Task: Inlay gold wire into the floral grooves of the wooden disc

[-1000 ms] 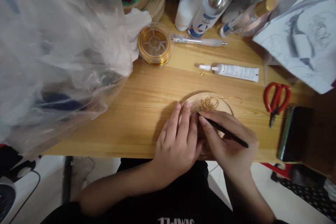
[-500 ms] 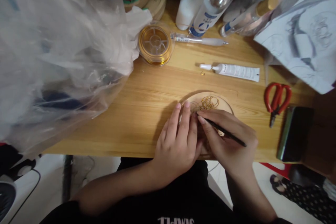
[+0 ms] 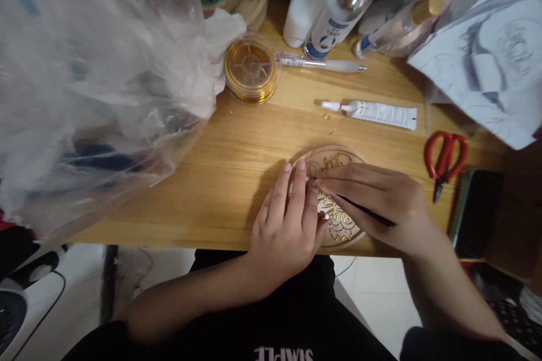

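A round wooden disc [image 3: 339, 228] with a gold wire pattern lies near the table's front edge. My left hand [image 3: 288, 231] rests flat at the disc's left side, fingers stretched out and pressing on its rim. My right hand [image 3: 376, 200] reaches across the disc from the right, fingers closed round a thin black tool [image 3: 368, 213] whose tip is hidden under the fingers near the gold wire. Loose gold wire [image 3: 332, 161] curls on the disc's far part.
A gold wire spool [image 3: 249, 70], a white pen [image 3: 322, 64], a glue tube [image 3: 372, 113] and several bottles [image 3: 334, 5] sit behind. Red scissors [image 3: 444, 161] and a dark phone [image 3: 476, 211] lie at right. A large plastic bag [image 3: 93, 84] fills the left.
My right hand has swung to lie lower and flatter across the disc, uncovering the gold pattern on its near part. My left hand has stayed in place.
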The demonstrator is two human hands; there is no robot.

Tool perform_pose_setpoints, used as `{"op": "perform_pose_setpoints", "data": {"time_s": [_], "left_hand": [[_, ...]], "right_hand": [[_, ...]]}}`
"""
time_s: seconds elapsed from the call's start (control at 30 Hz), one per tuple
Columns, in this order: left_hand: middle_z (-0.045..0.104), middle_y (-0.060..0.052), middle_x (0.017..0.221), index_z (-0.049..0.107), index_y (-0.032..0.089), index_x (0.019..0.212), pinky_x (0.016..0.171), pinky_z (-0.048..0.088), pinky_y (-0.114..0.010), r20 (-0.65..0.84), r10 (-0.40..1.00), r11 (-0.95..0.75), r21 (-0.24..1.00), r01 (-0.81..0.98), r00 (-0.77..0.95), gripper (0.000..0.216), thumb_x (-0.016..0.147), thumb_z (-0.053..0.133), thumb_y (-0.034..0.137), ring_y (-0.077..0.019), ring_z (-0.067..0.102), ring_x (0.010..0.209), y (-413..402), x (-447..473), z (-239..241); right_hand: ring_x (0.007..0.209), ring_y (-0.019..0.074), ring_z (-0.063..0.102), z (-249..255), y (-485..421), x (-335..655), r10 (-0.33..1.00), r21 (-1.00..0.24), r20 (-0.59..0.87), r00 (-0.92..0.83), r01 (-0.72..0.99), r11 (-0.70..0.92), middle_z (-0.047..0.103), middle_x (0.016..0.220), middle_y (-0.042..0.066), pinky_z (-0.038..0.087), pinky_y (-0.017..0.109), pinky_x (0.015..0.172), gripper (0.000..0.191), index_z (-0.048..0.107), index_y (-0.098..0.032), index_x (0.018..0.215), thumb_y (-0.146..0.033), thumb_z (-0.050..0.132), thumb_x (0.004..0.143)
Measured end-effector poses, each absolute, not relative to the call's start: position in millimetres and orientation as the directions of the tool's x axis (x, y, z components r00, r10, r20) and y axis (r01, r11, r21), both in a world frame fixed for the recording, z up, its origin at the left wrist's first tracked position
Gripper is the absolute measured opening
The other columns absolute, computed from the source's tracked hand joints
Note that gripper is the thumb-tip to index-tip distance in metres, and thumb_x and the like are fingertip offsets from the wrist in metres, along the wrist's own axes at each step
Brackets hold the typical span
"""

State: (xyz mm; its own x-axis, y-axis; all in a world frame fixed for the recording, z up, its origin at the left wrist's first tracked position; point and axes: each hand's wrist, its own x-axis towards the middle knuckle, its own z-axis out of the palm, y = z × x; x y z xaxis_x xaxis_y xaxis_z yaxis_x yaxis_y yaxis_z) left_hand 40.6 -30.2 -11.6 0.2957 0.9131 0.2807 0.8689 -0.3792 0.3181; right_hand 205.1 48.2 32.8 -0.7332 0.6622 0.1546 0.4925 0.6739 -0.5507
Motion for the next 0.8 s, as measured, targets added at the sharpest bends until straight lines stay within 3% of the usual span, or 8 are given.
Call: {"op": "perform_pose_setpoints", "data": {"time_s": [0.27, 0.4, 0.47, 0.53, 0.67, 0.73, 0.8], "left_hand": [[0.052, -0.02, 0.138, 0.06, 0.005, 0.122, 0.093, 0.048, -0.039, 0.268, 0.915, -0.377, 0.311, 0.872, 0.301, 0.048, 0.094, 0.045, 0.04, -0.035, 0.049, 0.129, -31, 40, -12], [0.052, -0.021, 0.139, 0.06, 0.005, 0.123, 0.094, 0.048, -0.039, 0.271, 0.915, -0.378, 0.317, 0.87, 0.3, 0.048, 0.094, 0.045, 0.04, -0.0349, 0.049, 0.129, -31, 40, -12], [0.052, -0.021, 0.138, 0.059, 0.004, 0.124, 0.094, 0.048, -0.04, 0.272, 0.914, -0.38, 0.321, 0.867, 0.3, 0.048, 0.094, 0.044, 0.039, -0.0351, 0.049, 0.129, -31, 39, -12], [0.052, -0.021, 0.138, 0.057, 0.004, 0.125, 0.094, 0.048, -0.04, 0.279, 0.912, -0.383, 0.318, 0.867, 0.3, 0.049, 0.094, 0.045, 0.039, -0.0356, 0.049, 0.129, -31, 39, -12], [0.051, -0.021, 0.139, 0.056, 0.005, 0.127, 0.095, 0.048, -0.041, 0.279, 0.91, -0.389, 0.315, 0.866, 0.307, 0.047, 0.094, 0.046, 0.037, -0.0352, 0.047, 0.131, -32, 39, -11], [0.049, -0.021, 0.141, 0.054, 0.006, 0.128, 0.097, 0.048, -0.042, 0.245, 0.912, -0.396, 0.317, 0.862, 0.329, 0.047, 0.094, 0.047, 0.036, -0.0351, 0.045, 0.133, -31, 38, -9], [0.045, -0.021, 0.144, 0.05, 0.006, 0.132, 0.099, 0.047, -0.043, 0.203, 0.902, -0.428, 0.31, 0.849, 0.381, 0.049, 0.093, 0.05, 0.036, -0.0355, 0.041, 0.135, -29, 33, -7]], "right_hand": [[0.084, 0.0198, 0.07, 45, 69, 200, 0.412, -0.331, 0.13, -0.902, 0.352, 0.875, 0.074, 0.09, 0.01, 0.058, 0.032, 0.07, 0.034, 0.064, -0.011, 0.094, -0.016, 0.031, 0.1], [0.091, 0.0197, 0.07, 45, 75, 203, 0.387, -0.384, 0.122, -0.914, 0.316, 0.867, 0.074, 0.094, 0.009, 0.058, 0.033, 0.075, 0.03, 0.065, -0.015, 0.098, -0.016, 0.035, 0.1], [0.097, 0.0192, 0.069, 43, 73, 208, 0.444, -0.488, 0.139, -0.885, 0.329, 0.808, 0.073, 0.101, 0.009, 0.058, 0.032, 0.08, 0.023, 0.065, -0.015, 0.104, -0.018, 0.043, 0.098], [0.098, 0.0183, 0.069, 39, 69, 213, 0.591, -0.604, 0.16, -0.791, 0.395, 0.692, 0.073, 0.103, 0.008, 0.058, 0.031, 0.082, 0.017, 0.066, -0.017, 0.105, -0.017, 0.055, 0.093], [0.087, 0.0166, 0.069, 23, 53, 222, 0.944, -0.689, 0.226, -0.24, 0.646, 0.329, 0.073, 0.093, 0.002, 0.057, 0.032, 0.079, 0.014, 0.069, -0.023, 0.097, -0.019, 0.068, 0.084], [0.085, 0.0161, 0.068, 15, 43, 225, 0.977, -0.699, 0.205, -0.056, 0.691, 0.186, 0.073, 0.091, 0.002, 0.057, 0.032, 0.077, 0.011, 0.07, -0.022, 0.095, -0.021, 0.066, 0.084], [0.085, 0.0165, 0.068, 10, 33, 226, 0.984, -0.708, 0.175, -0.024, 0.691, 0.143, 0.072, 0.091, 0.003, 0.056, 0.032, 0.077, 0.011, 0.07, -0.021, 0.094, -0.022, 0.065, 0.085]]}}
